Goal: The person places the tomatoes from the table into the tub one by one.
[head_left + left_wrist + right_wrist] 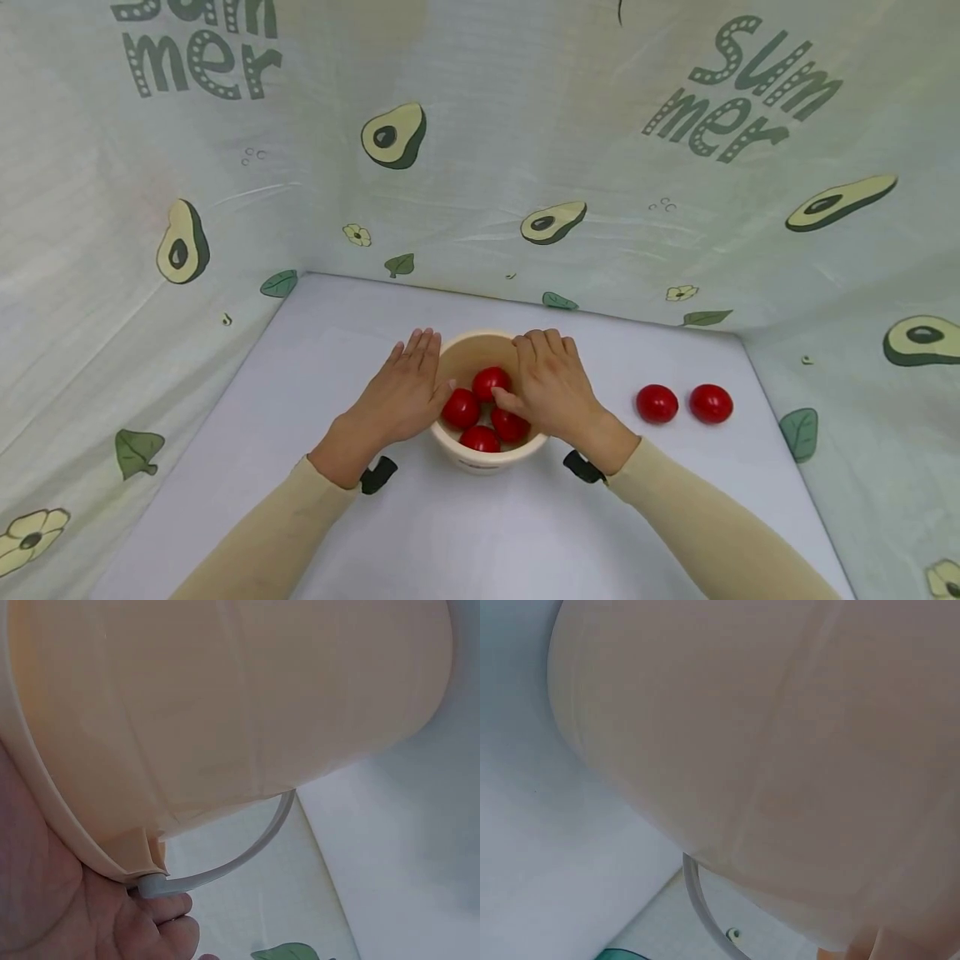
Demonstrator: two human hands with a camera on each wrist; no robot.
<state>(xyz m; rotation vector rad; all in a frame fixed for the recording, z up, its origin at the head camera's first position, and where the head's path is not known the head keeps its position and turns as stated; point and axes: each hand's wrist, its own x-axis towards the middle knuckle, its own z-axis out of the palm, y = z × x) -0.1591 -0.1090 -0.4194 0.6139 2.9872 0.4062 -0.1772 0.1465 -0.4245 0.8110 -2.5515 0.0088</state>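
A cream bucket (480, 463) with a grey handle (259, 846) stands on the table, holding several smooth red tomato-like pieces (491, 383). My left hand (405, 387) lies along its left rim, fingers straight and together. The thumb reaches to the inner edge. In the left wrist view, the palm is against the rim and the fingers are by the handle's hinge. My right hand (555, 379) grips the right rim, its fingers bent over the edge and its thumb inside above the red pieces. In the right wrist view the bucket's wall hides most of that hand.
Two more red pieces (657, 404) lie on the white table (352, 333) to the right of the bucket. A pale cloth (465, 200) printed with avocados and leaves hangs along the back and both sides. Black straps (378, 475) sit at the wrists.
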